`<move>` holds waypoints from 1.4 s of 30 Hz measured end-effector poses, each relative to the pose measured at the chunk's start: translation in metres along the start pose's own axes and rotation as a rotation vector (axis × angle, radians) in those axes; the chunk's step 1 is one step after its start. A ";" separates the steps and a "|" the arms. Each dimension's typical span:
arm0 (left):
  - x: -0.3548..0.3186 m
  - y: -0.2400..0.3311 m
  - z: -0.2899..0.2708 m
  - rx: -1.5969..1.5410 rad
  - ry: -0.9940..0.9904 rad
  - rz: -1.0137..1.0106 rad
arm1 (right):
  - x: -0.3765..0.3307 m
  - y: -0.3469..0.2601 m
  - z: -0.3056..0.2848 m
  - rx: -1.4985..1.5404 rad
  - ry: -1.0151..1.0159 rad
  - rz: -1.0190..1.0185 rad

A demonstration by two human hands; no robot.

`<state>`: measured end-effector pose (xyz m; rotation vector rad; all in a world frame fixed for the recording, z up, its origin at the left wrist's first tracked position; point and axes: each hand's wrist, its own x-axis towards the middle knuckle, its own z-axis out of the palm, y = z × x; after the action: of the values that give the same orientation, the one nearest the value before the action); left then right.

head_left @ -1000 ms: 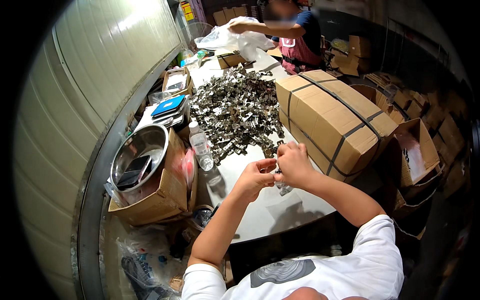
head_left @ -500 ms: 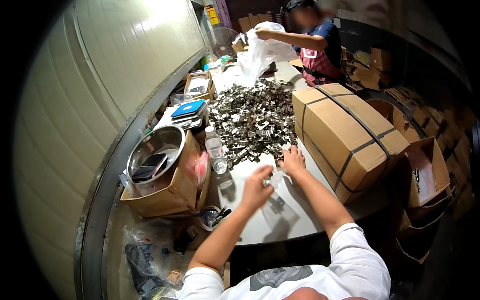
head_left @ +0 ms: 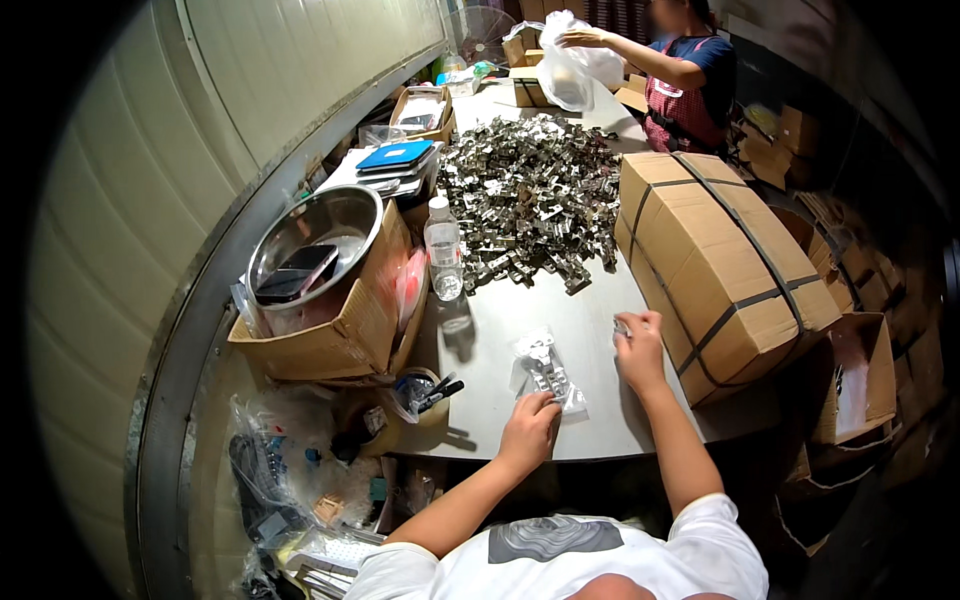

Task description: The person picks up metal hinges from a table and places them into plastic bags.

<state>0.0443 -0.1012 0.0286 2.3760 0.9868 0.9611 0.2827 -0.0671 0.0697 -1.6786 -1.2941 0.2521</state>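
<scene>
A small clear plastic bag (head_left: 566,392) with several shiny metal clips inside lies on the white table near its front edge. My left hand (head_left: 530,432) has its fingers closed on the bag's lower left edge. To the right, a little above the tabletop, my right hand (head_left: 641,352) pinches a small shiny metal piece (head_left: 620,327), mostly covered by the fingers. Beyond both hands spreads a big heap of loose metal clips (head_left: 530,200).
A strapped cardboard box (head_left: 720,270) stands on the right. At left are a water bottle (head_left: 442,250), a steel bowl (head_left: 350,225) with phones inside, and a blue flat device (head_left: 396,155). Across the table a person (head_left: 690,85) holds a white plastic bag (head_left: 580,65).
My hands were close together by the heap's near edge; both have drawn nearer to me and apart. The clear bag now lies on the table. The other person's white bag is raised off the heap.
</scene>
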 end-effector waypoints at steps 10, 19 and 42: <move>0.005 0.009 -0.005 0.084 0.059 -0.059 | -0.094 0.004 -0.033 -0.217 -0.093 -0.127; -0.003 0.003 -0.009 -0.169 0.129 -0.060 | -0.114 -0.008 -0.052 -0.509 -0.281 -0.566; -0.002 0.016 -0.014 -0.076 0.199 0.139 | -0.126 -0.025 -0.024 0.220 -0.433 -0.104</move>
<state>0.0404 -0.1122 0.0461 2.3448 0.8451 1.2840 0.2305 -0.1858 0.0548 -1.4083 -1.5994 0.6990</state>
